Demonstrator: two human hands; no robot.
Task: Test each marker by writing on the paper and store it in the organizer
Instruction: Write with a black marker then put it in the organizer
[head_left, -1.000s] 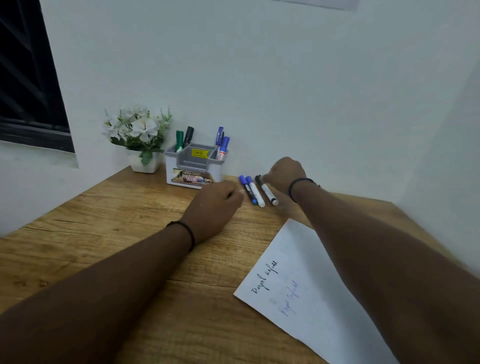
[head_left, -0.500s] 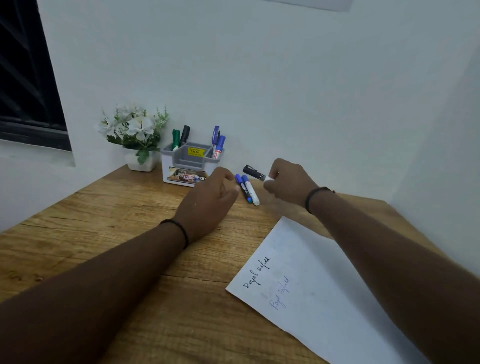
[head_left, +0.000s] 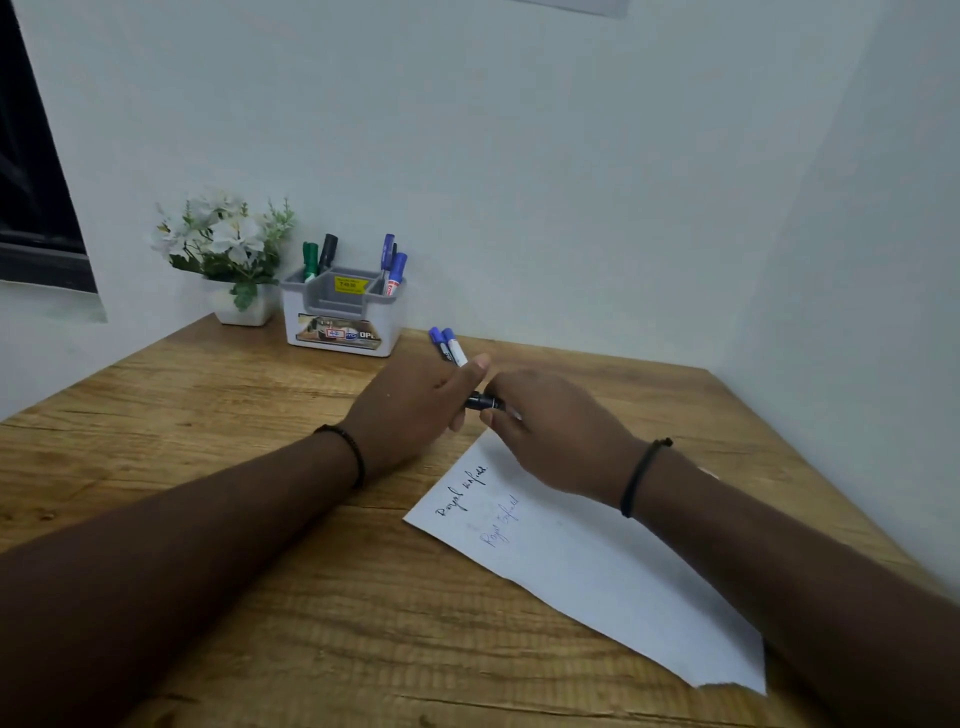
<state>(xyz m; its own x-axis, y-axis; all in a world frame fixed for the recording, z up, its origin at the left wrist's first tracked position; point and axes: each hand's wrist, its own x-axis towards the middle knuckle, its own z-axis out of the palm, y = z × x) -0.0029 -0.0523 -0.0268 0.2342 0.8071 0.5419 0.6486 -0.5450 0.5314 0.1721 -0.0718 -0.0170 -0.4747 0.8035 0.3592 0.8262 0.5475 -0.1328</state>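
Observation:
A black-capped marker (head_left: 483, 402) is held between both hands just above the table, beyond the paper's far corner. My left hand (head_left: 415, 410) grips its cap end and my right hand (head_left: 558, 434) grips its body, most of which is hidden. Two blue-capped markers (head_left: 448, 345) lie side by side on the table behind my left fingers. The white paper (head_left: 587, 561) lies at the right, with two lines of handwriting on it. The grey and white organizer (head_left: 343, 317) stands by the wall, holding green, black and blue markers.
A small white pot of white flowers (head_left: 228, 260) stands left of the organizer. The wooden table (head_left: 208, 415) meets white walls at the back and right. A dark window (head_left: 31, 171) is at the far left.
My right hand picked the black-capped marker off the table and drew it back toward the paper. My left hand moved right and closed on its cap end. The two blue-capped markers stayed put.

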